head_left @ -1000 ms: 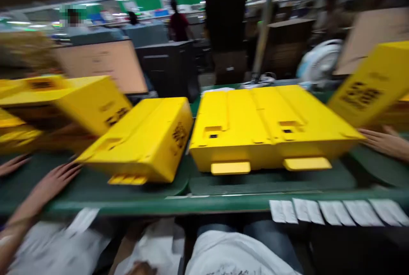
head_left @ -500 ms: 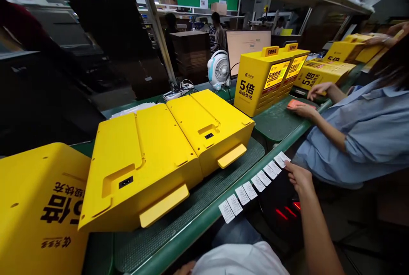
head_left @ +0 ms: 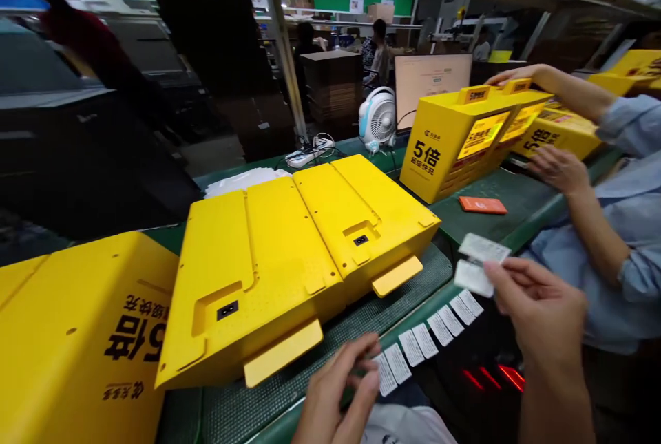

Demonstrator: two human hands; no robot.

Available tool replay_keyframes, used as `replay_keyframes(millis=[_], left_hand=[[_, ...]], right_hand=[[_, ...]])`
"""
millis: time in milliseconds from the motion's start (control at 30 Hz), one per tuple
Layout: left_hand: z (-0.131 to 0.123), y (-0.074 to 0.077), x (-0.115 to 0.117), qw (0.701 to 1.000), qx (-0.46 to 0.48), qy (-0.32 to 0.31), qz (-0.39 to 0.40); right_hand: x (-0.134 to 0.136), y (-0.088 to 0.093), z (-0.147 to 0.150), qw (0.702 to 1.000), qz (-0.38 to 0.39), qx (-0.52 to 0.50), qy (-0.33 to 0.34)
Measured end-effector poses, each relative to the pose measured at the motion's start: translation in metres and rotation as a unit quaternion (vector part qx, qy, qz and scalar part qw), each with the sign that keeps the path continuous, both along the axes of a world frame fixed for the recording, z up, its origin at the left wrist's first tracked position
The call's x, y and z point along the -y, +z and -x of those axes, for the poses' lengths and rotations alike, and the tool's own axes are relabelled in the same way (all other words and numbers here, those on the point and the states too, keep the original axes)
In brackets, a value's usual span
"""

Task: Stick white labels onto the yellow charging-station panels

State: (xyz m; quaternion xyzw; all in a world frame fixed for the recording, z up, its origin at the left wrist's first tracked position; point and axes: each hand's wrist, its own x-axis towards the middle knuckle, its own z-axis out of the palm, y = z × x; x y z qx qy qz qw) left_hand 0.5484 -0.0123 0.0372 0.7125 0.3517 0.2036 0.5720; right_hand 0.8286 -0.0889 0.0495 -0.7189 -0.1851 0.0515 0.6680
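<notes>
Between thumb and fingers, my right hand (head_left: 542, 313) pinches a pair of white labels (head_left: 483, 248), raised above the bench edge. My left hand (head_left: 343, 389) is empty, its fingers loosely curled and apart, close to the near end of a row of printed labels (head_left: 417, 344). Those labels hang in pairs along the green front edge of the bench. Behind the row, two yellow cases (head_left: 273, 244) lie side by side on a ribbed mat (head_left: 284, 382). Their upper faces show black power sockets and screw holes, and a tab juts from each front.
Another yellow box (head_left: 77, 334) stands at left. To the right, a co-worker's hands touch upright yellow boxes (head_left: 438, 148), with an orange phone-sized object (head_left: 482, 205) before them. A small fan (head_left: 379, 120), a monitor (head_left: 432, 86) and cables (head_left: 315, 149) line the back.
My right hand has lifted the far pair of labels off the bench edge. My left hand has come up into view near the row. The co-worker has put down the orange object.
</notes>
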Motion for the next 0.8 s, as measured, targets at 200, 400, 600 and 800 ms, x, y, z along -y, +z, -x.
replay_keyframes(millis=[200,400,600,800], left_hand=[[-0.055,0.033,-0.028,0.981,0.150,0.103,0.064],[-0.038,0.044,-0.048,0.969,0.050,0.194,-0.141],[-0.030,0.057,-0.076,0.934,0.000,0.204,-0.295],[-0.048,0.047,-0.103,0.931,-0.026,0.180,-0.317]], right_hand=[[-0.056,0.031,0.085,0.924,0.022,-0.099,0.368],[-0.090,0.035,0.036,0.960,0.053,0.016,0.275],[-0.129,0.037,-0.040,0.935,0.103,0.097,0.325],[-0.144,0.029,-0.065,0.914,0.129,0.114,0.366]])
